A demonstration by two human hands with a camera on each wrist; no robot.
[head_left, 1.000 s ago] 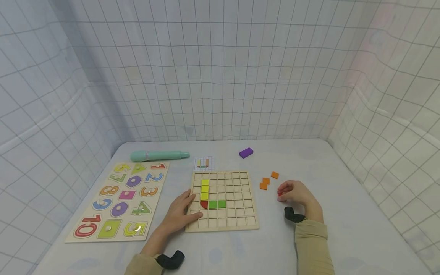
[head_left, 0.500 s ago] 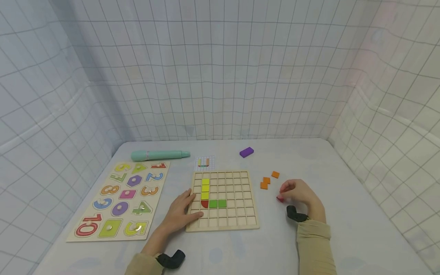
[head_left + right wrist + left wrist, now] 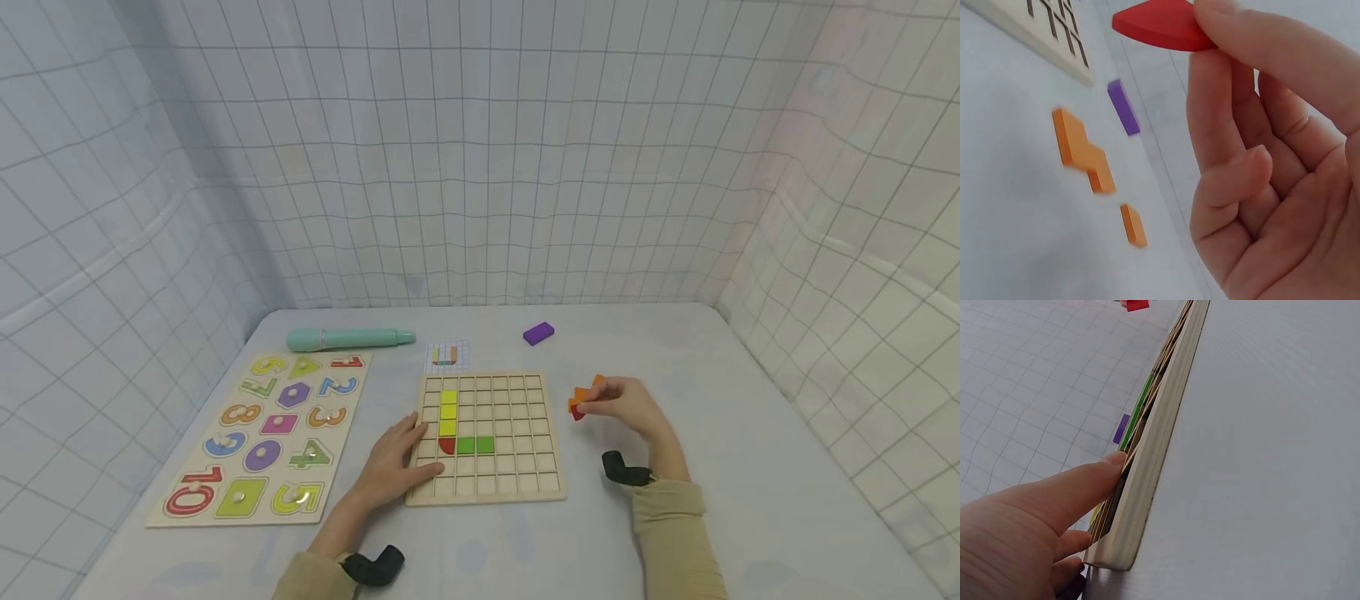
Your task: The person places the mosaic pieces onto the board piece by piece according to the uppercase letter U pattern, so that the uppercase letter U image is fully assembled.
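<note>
Red curve-edged piece (image 3: 1157,26) near gridded pale-wood board (image 3: 504,427)

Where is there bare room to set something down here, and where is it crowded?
The table is bare right of the right hand, and also nearer than the grid board, between the sleeves. It is crowded between the number board and grid board, where the left hand rests, and around the orange tiles, beside the right hand.
</note>
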